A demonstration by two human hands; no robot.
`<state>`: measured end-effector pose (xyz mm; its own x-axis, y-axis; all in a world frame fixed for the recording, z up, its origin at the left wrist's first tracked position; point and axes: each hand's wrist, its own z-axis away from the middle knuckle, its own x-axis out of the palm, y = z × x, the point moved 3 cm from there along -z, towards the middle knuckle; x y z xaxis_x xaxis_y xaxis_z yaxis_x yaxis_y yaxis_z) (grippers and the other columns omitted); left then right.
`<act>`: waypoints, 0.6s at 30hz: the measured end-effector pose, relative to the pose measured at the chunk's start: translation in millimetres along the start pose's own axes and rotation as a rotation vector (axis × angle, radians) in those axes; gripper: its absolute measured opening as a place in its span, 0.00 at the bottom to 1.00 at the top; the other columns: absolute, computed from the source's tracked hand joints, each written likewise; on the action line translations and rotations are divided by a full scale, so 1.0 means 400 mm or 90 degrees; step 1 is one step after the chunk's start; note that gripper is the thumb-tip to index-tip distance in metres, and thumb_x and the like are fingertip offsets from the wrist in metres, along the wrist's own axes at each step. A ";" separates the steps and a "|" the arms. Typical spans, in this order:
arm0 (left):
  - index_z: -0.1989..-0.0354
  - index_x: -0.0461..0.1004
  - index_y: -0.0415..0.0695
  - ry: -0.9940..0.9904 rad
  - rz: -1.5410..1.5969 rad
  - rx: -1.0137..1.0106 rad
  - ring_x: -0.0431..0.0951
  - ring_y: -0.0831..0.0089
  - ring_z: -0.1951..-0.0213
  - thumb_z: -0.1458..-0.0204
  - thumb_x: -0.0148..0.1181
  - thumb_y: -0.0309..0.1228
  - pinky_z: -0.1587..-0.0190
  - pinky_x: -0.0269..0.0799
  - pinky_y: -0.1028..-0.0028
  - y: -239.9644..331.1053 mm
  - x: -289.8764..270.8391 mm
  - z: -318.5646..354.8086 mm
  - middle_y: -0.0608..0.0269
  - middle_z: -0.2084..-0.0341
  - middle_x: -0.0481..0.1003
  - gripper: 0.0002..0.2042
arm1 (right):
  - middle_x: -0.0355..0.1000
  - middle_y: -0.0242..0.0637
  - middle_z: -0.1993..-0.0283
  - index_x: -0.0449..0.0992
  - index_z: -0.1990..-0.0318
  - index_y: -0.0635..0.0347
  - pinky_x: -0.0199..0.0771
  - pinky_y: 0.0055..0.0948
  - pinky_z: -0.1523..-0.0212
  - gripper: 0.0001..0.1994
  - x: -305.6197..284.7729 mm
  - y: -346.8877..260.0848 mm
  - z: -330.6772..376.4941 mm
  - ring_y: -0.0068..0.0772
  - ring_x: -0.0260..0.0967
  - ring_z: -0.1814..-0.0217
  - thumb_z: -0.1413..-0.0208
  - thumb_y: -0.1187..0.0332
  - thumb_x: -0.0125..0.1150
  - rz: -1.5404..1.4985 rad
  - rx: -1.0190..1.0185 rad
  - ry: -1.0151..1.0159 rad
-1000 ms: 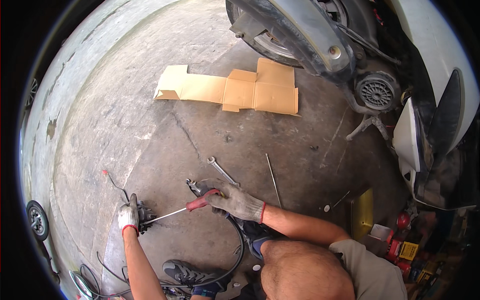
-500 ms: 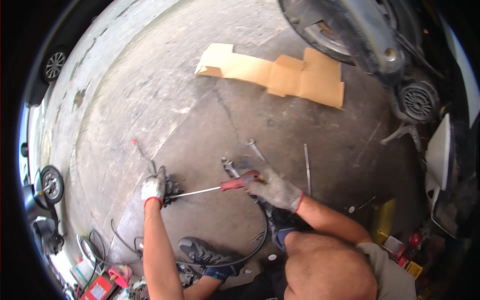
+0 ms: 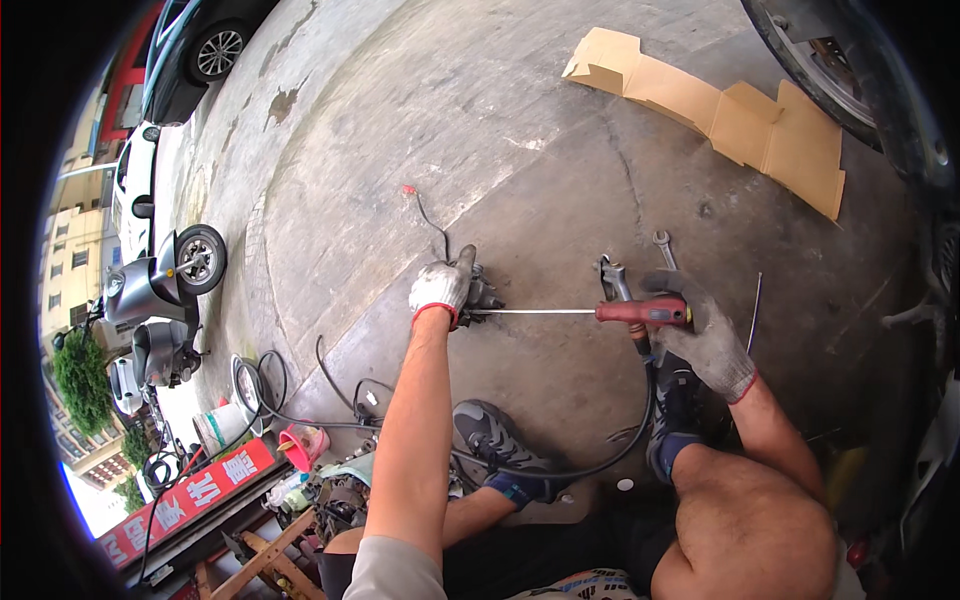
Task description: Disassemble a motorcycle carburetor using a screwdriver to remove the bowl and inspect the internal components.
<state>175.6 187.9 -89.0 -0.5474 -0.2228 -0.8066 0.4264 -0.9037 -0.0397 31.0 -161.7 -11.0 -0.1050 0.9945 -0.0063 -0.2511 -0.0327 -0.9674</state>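
My left hand [image 3: 438, 288], in a white work glove with a red cuff, grips a small dark metal part [image 3: 487, 290] low over the concrete floor. A thin cable with a red end [image 3: 409, 190] runs out beyond this hand. My right hand [image 3: 708, 338], in a greyish glove, is closed round the red handle of a long screwdriver [image 3: 640, 311]. Its bright shaft points left and meets the dark part; the tip itself is hidden there. Under the handle lies a metal air gun [image 3: 614, 280], joined to a black hose [image 3: 640, 428].
An open-end wrench [image 3: 663, 246] and a thin metal rod [image 3: 755, 308] lie near my right hand. Flattened cardboard [image 3: 740, 125] is on the floor farther off. A pink bucket [image 3: 303, 445] and a red sign board [image 3: 195, 490] are at lower left, a parked scooter [image 3: 150, 300] beyond.
The view has swung left, so the floor items sit farther right and the scooter shows more fully. The screwdriver shaft stays against the dark part; both hands keep their grip.
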 end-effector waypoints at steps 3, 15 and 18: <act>0.49 0.80 0.38 -0.008 -0.008 0.001 0.75 0.48 0.43 0.46 0.45 0.67 0.40 0.69 0.58 0.009 -0.005 0.003 0.40 0.46 0.75 0.40 | 0.73 0.44 0.46 0.68 0.38 0.63 0.77 0.30 0.45 0.21 -0.017 0.007 -0.001 0.28 0.73 0.46 0.39 0.75 0.58 -0.170 0.231 -0.002; 0.48 0.79 0.37 -0.002 -0.019 0.001 0.74 0.48 0.42 0.46 0.46 0.67 0.40 0.68 0.58 0.003 0.003 -0.006 0.40 0.45 0.74 0.41 | 0.73 0.37 0.53 0.71 0.50 0.64 0.75 0.28 0.49 0.17 -0.013 0.079 0.018 0.27 0.76 0.58 0.49 0.82 0.56 -0.156 0.090 0.021; 0.47 0.78 0.37 0.007 -0.010 0.003 0.74 0.48 0.42 0.46 0.45 0.67 0.39 0.68 0.57 0.002 0.007 -0.009 0.40 0.45 0.74 0.41 | 0.73 0.36 0.53 0.71 0.50 0.63 0.75 0.28 0.49 0.18 -0.013 0.094 0.030 0.27 0.76 0.57 0.50 0.83 0.55 -0.208 0.135 0.037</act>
<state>176.8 188.0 -93.2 -0.5461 -0.2044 -0.8124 0.4141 -0.9089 -0.0496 10.7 -169.1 -44.5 0.0667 0.9597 0.2730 -0.4567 0.2727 -0.8468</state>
